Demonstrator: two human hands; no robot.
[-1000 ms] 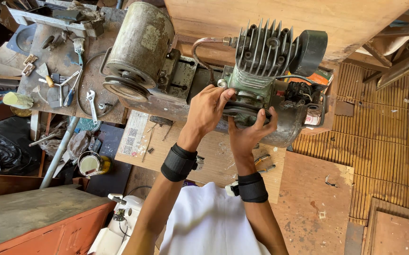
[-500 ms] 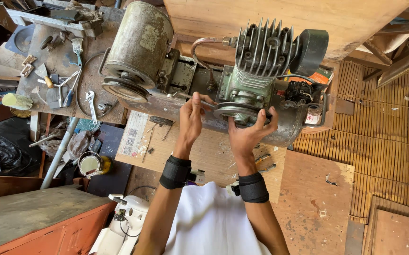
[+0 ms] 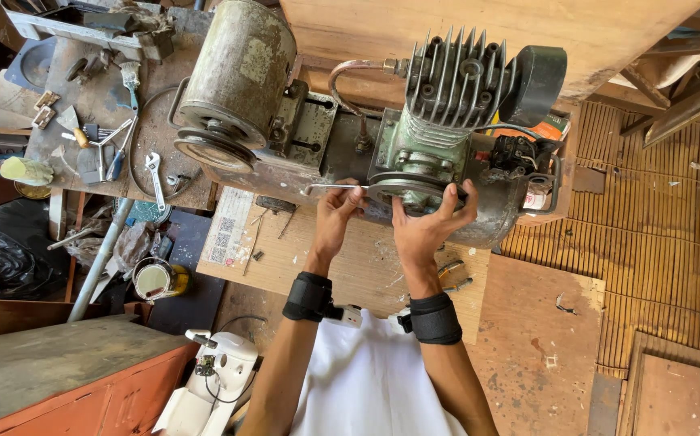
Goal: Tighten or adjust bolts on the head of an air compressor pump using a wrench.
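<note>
An old air compressor lies in front of me: a green finned pump (image 3: 447,105) beside a rusty grey motor (image 3: 237,73), both on a dark tank. My left hand (image 3: 335,214) is shut on a thin L-shaped metal key (image 3: 330,188) that points toward the pump's round pulley (image 3: 405,190). My right hand (image 3: 431,222) cups the pulley's lower rim, fingers spread around it. Both wrists wear black bands.
A workbench (image 3: 108,105) at the left holds a wrench (image 3: 155,178), brushes and loose tools. A wooden board (image 3: 310,258) lies under the compressor, with pliers (image 3: 453,274) near my right wrist. A tin can (image 3: 156,278) and a white device (image 3: 221,363) sit below left.
My left hand drew back from the pulley to the left and now holds the L-shaped key out sideways. My right hand stayed on the pulley.
</note>
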